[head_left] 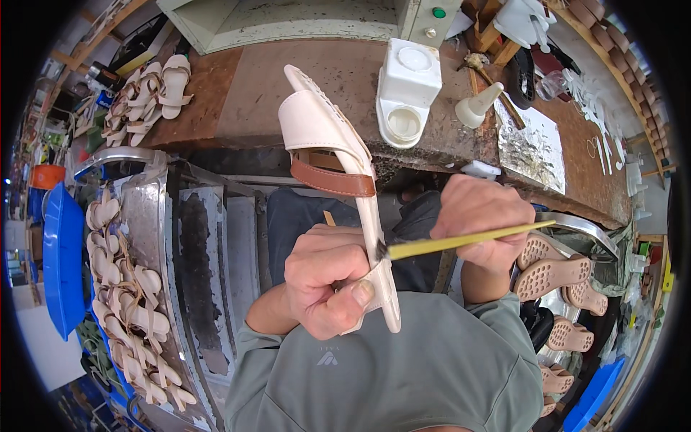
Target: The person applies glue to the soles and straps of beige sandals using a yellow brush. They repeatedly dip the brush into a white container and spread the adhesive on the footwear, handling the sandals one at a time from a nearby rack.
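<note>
In the head view, your left hand (327, 281) is curled around the near part of a sandal (313, 119), its grip closed on it with the thumb pressed by the lower strap. The sandal is raised in front of your chest, edge-on, its far end overlapping the surface (245, 90) behind. Its broad cream strap and brown strap (335, 181) show well; your fingers hide part of the near end, and the underside faces out of sight.

Your right hand (484, 216) closes its grip on a yellow brush (464, 239). The fingers' hold is partly concealed by the handle and by the hand itself. The brush's dark tip meets the sandal's edge in the picture; whether it actually touches, you cannot tell from this one angle.

Behind your left hand, a short tan strip (330, 218) shows, its lower part covered. On the surface stand a white container (414, 75) and a nozzle bottle (475, 108), with a stained sheet (533, 147) beside them. More sandals (147, 320) crowd together at your left, too overlapped to separate. Soles (551, 279) lie at your right, some partly covered by others.
</note>
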The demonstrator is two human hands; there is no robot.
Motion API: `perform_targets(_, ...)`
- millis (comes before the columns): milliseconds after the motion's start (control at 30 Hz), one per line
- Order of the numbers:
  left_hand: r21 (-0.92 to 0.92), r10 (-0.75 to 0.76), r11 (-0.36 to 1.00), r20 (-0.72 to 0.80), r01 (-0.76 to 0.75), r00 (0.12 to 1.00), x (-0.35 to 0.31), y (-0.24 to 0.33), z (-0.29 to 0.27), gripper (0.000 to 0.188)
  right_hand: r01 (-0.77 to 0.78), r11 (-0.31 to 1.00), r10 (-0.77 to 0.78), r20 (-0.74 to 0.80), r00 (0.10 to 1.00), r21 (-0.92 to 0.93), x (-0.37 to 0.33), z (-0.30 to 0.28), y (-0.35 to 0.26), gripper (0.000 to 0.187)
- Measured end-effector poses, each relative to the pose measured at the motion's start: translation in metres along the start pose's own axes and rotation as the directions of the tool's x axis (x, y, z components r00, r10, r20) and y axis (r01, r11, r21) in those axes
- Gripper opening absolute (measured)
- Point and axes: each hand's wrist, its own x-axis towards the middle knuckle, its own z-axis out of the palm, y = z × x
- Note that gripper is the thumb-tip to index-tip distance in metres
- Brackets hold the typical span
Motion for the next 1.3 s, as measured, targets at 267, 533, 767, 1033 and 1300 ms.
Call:
perform_targets(267, -0.022, -0.041, 0.999, -0.064, 0.040, 0.997, -0.003, -0.002, -0.001, 0.018, 0.027, 1.000, -0.027, 0.020, 0.999, 0.011, -0.004, 0.004, 0.004, 0.015)
perform_targets(533, -0.308, -0.047, 0.951, -0.130, 0.005, 0.990, -0.019, -0.013, -0.001, 0.023, -0.062, 0.994, 0.068, -0.064, 0.996, 0.094, -0.005, 0.020, 0.010, 0.015)
perform_targets(767, -0.312, -0.056, 0.950, -0.121, 0.015, 0.991, -0.012, 0.006, 0.009, 0.029, -0.062, 0.995, 0.034, -0.305, 0.952, -0.081, 0.035, 0.023, 0.032, 0.017)
perform_targets(1033, -0.364, 0.007, 0.928, -0.203, -0.082, 0.979, -0.016, -0.003, -0.036, 0.023, -0.208, 0.970, 0.231, -0.210, 0.950, 0.126, -0.020, 0.008, -0.001, 0.011)
perform_targets(1300, -0.198, -0.017, 0.980, -0.204, -0.025, 0.979, -0.003, 0.001, -0.038, 0.024, -0.777, 0.511, 0.706, 0.337, 0.623, 0.367, -0.019, 0.043, 0.007, 0.031)
